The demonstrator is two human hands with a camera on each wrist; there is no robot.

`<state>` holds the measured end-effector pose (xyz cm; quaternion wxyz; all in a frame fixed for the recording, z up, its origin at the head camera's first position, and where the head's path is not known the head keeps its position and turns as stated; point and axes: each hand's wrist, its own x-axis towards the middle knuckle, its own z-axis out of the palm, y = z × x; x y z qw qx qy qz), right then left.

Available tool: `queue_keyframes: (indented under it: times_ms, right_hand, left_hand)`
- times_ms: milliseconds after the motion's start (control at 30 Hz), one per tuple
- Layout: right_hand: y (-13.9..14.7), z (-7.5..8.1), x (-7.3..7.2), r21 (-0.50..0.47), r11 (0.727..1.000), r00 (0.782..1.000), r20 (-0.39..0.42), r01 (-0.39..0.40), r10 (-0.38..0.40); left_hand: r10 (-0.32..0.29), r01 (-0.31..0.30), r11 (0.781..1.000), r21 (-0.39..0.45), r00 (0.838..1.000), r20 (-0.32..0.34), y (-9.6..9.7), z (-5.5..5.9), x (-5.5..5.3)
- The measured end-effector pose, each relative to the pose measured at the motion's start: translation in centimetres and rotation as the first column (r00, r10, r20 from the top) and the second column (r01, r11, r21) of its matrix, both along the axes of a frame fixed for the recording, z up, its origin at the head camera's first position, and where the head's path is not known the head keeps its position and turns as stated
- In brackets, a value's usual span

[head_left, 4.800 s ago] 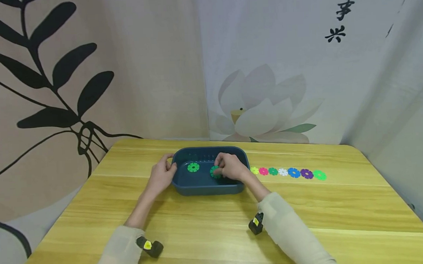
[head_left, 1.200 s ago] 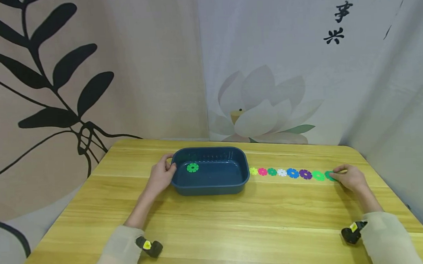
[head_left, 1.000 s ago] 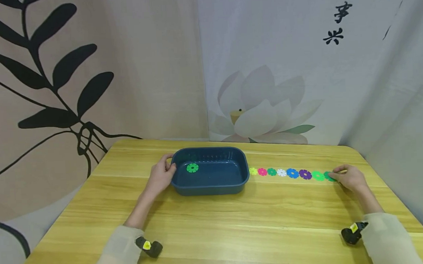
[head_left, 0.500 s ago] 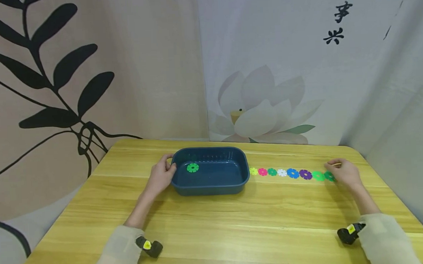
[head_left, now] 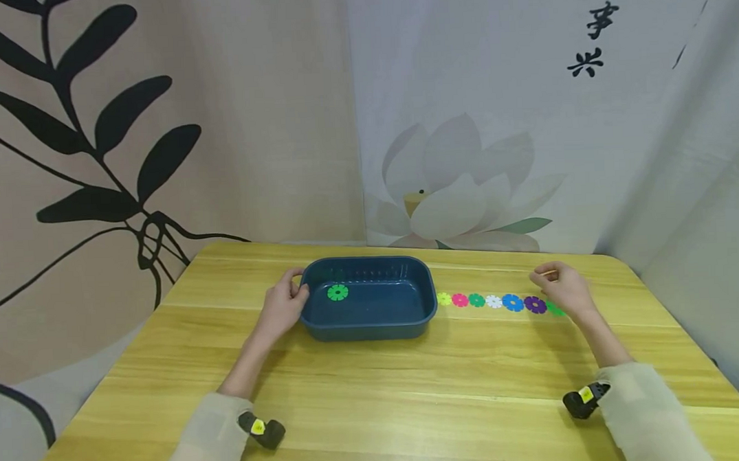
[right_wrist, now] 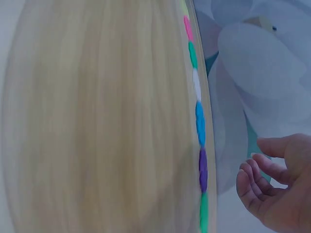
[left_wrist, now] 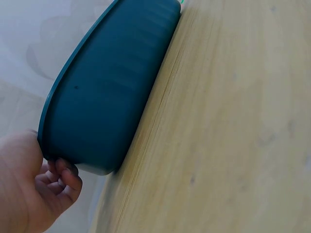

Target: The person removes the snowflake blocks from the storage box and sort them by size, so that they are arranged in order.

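A dark blue plastic basin sits on the table, one green snowflake disc lying on its floor. My left hand pinches the basin's left rim, thumb over the edge and fingers curled against the outer wall. From the basin's right side runs a row of flat snowflake discs: yellow, pink, green, white, blue, purple and light green. Above the row's right end hovers my right hand, fingers loosely bent, holding nothing; it hides the last disc.
The wooden table ends just behind the basin and the row. A printed curtain hangs behind it. Each sleeve carries a small black wrist camera.
A dark green disc went from the basin to the row's right end, where my right hand let go of it. That hand has since lifted and moved left; the left hand stayed put.
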<state>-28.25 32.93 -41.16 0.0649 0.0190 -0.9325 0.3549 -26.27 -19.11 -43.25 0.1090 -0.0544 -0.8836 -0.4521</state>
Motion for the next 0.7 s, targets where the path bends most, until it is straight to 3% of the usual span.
queue_keyframes:
  times_ms: [367, 700]
  right_hand:
    - [-5.4, 1.3, -0.3, -0.033, 0.993, 0.992, -0.060, -0.115, 0.113]
    - [-11.9, 2.6, -0.6, -0.071, 0.970, 0.967, -0.125, -0.234, 0.224]
  left_hand:
    - [-0.011, 0.011, 1.000, 0.021, 1.000, -0.003, 0.0, -0.1, -0.2]
    - [-0.020, 0.020, 1.000, 0.012, 0.999, -0.028, -0.1, 0.1, 0.0]
